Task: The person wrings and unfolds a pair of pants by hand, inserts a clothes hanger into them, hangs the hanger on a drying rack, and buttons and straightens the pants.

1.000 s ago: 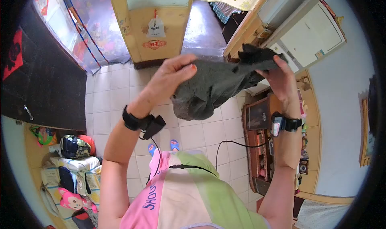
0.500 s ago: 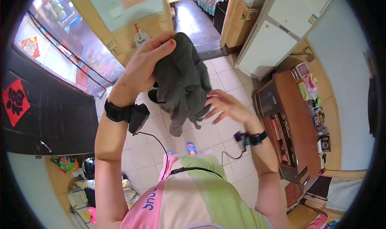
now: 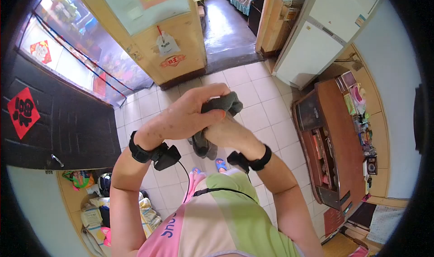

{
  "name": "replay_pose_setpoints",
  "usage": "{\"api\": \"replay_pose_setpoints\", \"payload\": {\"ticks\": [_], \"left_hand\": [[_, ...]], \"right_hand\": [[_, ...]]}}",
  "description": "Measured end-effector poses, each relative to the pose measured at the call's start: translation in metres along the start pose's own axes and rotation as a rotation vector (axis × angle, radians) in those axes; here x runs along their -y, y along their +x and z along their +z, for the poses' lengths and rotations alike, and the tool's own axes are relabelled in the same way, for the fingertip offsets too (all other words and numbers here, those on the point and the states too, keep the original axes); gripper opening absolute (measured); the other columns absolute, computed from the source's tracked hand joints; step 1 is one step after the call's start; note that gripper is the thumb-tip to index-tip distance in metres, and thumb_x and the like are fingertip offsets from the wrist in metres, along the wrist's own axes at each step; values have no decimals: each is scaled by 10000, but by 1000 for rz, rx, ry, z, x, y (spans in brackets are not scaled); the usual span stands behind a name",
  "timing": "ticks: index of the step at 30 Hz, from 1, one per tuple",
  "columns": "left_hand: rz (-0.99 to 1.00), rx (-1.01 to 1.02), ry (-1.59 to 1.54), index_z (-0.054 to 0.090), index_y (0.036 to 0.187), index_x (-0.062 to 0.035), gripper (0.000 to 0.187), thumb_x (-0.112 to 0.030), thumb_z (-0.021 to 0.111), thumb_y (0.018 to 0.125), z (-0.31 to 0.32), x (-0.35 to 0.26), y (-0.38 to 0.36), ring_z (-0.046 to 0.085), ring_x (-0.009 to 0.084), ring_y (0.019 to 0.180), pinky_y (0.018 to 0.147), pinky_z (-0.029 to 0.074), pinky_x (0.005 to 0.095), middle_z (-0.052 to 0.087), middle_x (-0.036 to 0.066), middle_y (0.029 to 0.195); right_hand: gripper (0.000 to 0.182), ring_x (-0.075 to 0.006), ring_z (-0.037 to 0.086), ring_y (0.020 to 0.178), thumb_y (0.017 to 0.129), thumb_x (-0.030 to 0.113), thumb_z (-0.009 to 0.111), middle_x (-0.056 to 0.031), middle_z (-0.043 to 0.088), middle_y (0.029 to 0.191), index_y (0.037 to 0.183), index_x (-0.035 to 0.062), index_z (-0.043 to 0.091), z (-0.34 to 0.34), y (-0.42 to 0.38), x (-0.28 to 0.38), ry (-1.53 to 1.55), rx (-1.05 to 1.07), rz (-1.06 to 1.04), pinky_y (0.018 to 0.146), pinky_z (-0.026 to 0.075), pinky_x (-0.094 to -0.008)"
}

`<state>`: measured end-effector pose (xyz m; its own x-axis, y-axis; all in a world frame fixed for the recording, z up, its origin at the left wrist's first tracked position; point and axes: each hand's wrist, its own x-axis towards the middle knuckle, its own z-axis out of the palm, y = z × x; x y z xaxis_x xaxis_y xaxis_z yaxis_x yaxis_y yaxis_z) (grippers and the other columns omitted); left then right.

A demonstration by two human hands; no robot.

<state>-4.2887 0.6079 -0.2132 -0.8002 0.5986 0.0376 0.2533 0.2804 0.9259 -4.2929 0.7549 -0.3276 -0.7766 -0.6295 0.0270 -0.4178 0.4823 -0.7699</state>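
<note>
A dark grey cloth (image 3: 231, 102) is bunched up in front of me, with part showing above my hands and a loose end hanging beneath them. My left hand (image 3: 183, 114) is closed around it from the left, thumb and fingers wrapped over the bundle. From the right, my right hand (image 3: 229, 134) reaches in against the cloth, under my left thumb. The fingers of that hand are hidden by the left hand and the fabric. Each wrist wears a black strap with a small device.
A brown cabinet (image 3: 346, 144) with small items along it stands right, near a white fridge (image 3: 312, 44). On the left is a dark door (image 3: 58, 121). Bags (image 3: 92, 221) are piled at lower left. Ahead, a doorway opens beyond the tiled floor (image 3: 262, 90).
The cloth has come down and is gathered into a smaller bundle. My right hand, with fingers apart beside it before, has moved left against it. The left hand has lowered with the cloth.
</note>
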Motion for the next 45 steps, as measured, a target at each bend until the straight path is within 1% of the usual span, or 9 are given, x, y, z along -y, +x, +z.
{"api": "replay_pose_setpoints", "payload": {"ticks": [12,16,22,26,29,32,33,37,45], "left_hand": [[-1,-248,-80,595,1093,21,228,-18,589,869,-20,12,-17,522,74,895,811,473,255,613,19,934],[-71,-111,-102,623,1114,-20,252,2,604,864,-24,18,-15,546,57,945,864,459,242,617,-25,972],[-85,-257,-72,619,1101,-2,253,2,599,849,-34,8,-27,573,93,919,842,479,263,633,11,965],[153,-322,302,608,1015,24,207,-4,600,810,-2,2,-8,620,250,871,810,500,325,613,122,907],[77,-229,698,538,1116,14,344,-90,642,806,62,0,-13,617,383,964,790,558,443,505,187,1186],[186,-191,270,467,1287,37,484,-19,640,839,93,8,-35,582,438,1110,840,563,429,265,266,1473],[303,-162,185,457,1317,24,502,-5,634,848,91,19,-44,570,442,1146,858,559,418,198,275,1528],[234,-210,-111,624,1054,15,186,-98,622,906,52,62,-65,693,329,930,745,555,396,627,241,1156],[-48,-351,-794,617,1078,0,182,-159,593,993,44,85,-32,580,59,841,742,488,227,644,14,941]], "right_hand": [[336,-427,652,933,829,77,568,-282,661,937,1156,6,594,-52,10,19,-171,43,55,805,532,-477],[254,-395,672,922,842,66,575,-233,691,956,1079,0,638,-39,-9,28,-210,433,-20,787,540,-468],[387,-265,706,935,978,352,554,-164,726,1032,1186,40,653,-70,-58,1,185,23,183,830,546,-403],[744,-271,614,1164,998,615,427,-159,588,1336,1374,-24,492,-16,-34,-11,1525,142,51,949,515,-389],[632,-272,577,1211,995,470,498,-164,563,1354,1393,-18,452,-45,-13,-24,1809,108,-22,1010,484,-420],[436,-248,577,1199,948,225,622,-157,616,1278,1292,-36,560,-52,-17,-5,898,-552,-165,1056,459,-422],[425,-258,578,1199,932,213,628,-161,620,1276,1269,-41,581,-70,-17,-13,1283,-428,134,1061,450,-427],[450,-312,594,1180,899,173,597,-185,627,1273,1276,-70,565,-100,-29,5,1597,-294,17,1059,442,-450],[441,-303,621,1135,897,159,617,-193,641,1226,1273,-65,562,-105,-37,42,1336,-250,34,1004,486,-430]]}}
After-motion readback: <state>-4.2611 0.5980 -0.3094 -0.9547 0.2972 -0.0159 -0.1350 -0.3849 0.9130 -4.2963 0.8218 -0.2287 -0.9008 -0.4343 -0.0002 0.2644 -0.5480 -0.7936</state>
